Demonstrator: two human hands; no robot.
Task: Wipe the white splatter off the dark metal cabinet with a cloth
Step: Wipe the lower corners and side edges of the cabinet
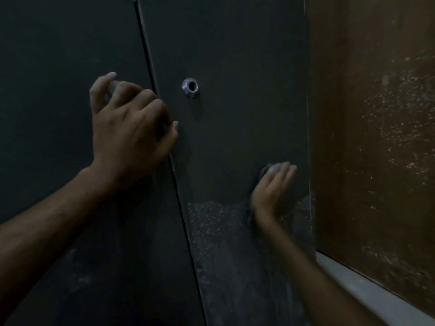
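The dark metal cabinet [235, 55] fills the view with two doors split by a slanted seam. White splatter [211, 222] speckles the lower part of the right door, and the door is plain dark above it. My right hand [270, 191] lies flat against that door at the splatter's upper edge, fingers straight and motion-blurred. A small greyish bit of what may be the cloth [267, 170] shows at its fingertips, and the rest is hidden. My left hand [127, 123] curls round a pale handle [112, 86] on the left door, beside the seam.
A chrome ring with a hole [190, 87] sits in the right door above my hands. To the right stands a brown wall [376, 125] flecked with white specks, with a pale ledge [367, 292] along its base. Faint smears mark the lower left door [80, 274].
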